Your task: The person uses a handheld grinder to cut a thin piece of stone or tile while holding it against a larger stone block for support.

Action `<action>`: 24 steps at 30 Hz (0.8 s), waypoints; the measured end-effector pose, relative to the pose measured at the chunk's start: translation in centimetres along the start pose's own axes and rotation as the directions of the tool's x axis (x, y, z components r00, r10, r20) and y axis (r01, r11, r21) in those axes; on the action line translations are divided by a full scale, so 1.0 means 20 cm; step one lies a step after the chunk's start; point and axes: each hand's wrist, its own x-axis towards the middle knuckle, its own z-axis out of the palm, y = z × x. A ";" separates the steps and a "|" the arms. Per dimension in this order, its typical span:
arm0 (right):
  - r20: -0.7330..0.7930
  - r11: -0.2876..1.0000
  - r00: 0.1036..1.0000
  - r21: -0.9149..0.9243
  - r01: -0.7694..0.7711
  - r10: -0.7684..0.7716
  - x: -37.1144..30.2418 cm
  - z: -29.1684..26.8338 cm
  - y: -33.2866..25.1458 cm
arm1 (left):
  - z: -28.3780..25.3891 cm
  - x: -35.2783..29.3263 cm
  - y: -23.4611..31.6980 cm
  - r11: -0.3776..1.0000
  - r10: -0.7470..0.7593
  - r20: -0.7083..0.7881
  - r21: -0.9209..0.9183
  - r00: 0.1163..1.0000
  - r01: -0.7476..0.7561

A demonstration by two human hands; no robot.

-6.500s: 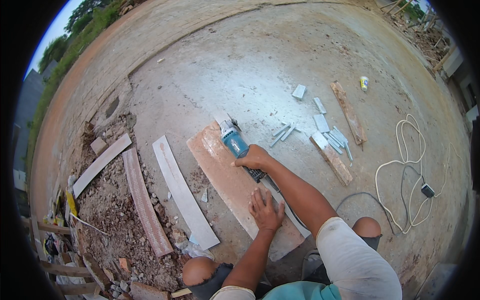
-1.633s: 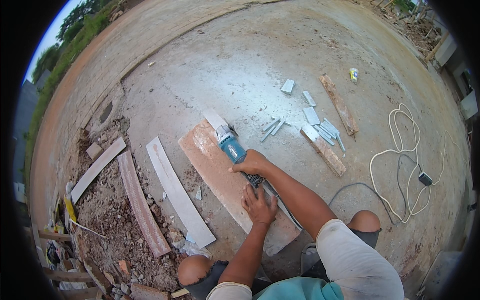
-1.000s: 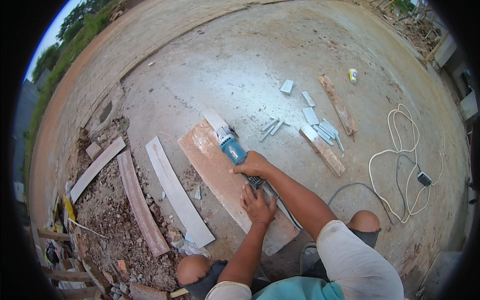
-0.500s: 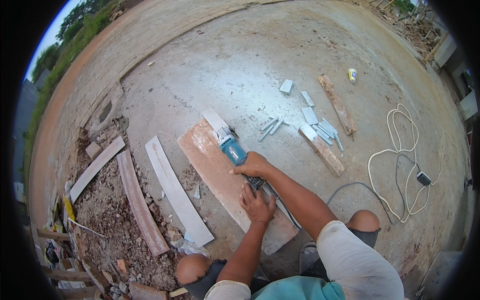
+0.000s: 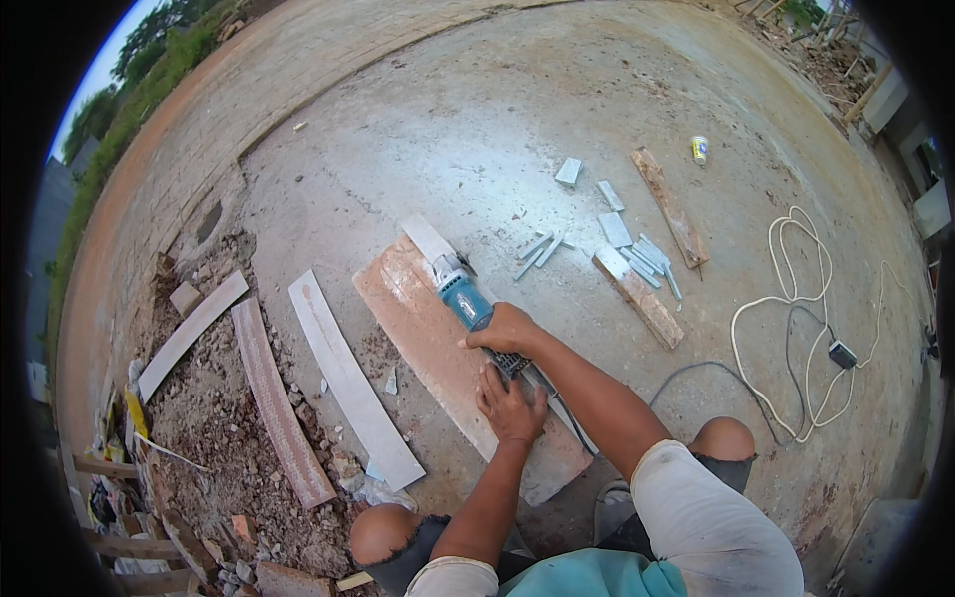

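My right hand (image 5: 507,330) is closed round the body of a teal angle grinder (image 5: 464,301), whose guarded head points away from me. Under the tool runs a narrow pale tile strip (image 5: 426,237), lying along a reddish-brown plank (image 5: 398,298) on the ground. Just behind the grinder's dark vented rear, my left hand (image 5: 513,408) rests with its fingers apart on the strip and plank. The blade's contact with the strip is hidden by the guard and tool body.
Left lie a long pale tile strip (image 5: 348,373), a ribbed strip (image 5: 282,403) and rubble (image 5: 209,438). Cut pale pieces (image 5: 615,230) and two timber blocks (image 5: 639,300), (image 5: 671,211) lie ahead right. A cream cable (image 5: 741,338), a black socket box (image 5: 843,354) and a cup (image 5: 700,150) are farther right.
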 end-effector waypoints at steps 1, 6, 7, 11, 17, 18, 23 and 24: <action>0.007 1.000 1.000 -0.002 -0.004 0.004 0.00 0.00 0.00 | 0.00 0.00 0.00 1.000 0.001 -0.001 -0.001 1.000 -0.001; 0.001 1.000 1.000 0.003 -0.009 0.009 -0.02 0.00 -0.01 | 0.00 0.00 0.00 1.000 0.005 -0.008 0.003 1.000 -0.005; 0.001 1.000 1.000 -0.006 -0.018 0.018 -0.02 0.00 -0.01 | 0.00 0.00 0.00 1.000 0.004 -0.007 0.003 1.000 -0.004; 0.010 1.000 1.000 -0.005 -0.014 0.014 -0.02 0.00 0.00 | 0.01 0.00 -0.01 1.000 0.018 -0.051 -0.002 0.999 -0.018; -0.006 1.000 1.000 -0.012 -0.010 0.010 -0.02 0.01 0.02 | 0.01 0.00 -0.01 1.000 0.007 -0.010 0.014 1.000 -0.007; -0.009 1.000 1.000 -0.013 -0.009 0.009 -0.02 0.01 0.02 | 0.01 0.00 0.00 1.000 0.004 -0.015 0.005 1.000 -0.004; 0.002 1.000 1.000 -0.005 -0.014 0.014 -0.02 0.02 0.03 | 0.01 0.00 0.00 1.000 -0.001 -0.023 0.029 1.000 0.002; 0.002 1.000 1.000 -0.005 -0.015 0.015 -0.02 0.02 0.03 | 0.01 0.00 0.00 1.000 -0.002 -0.020 0.019 1.000 0.003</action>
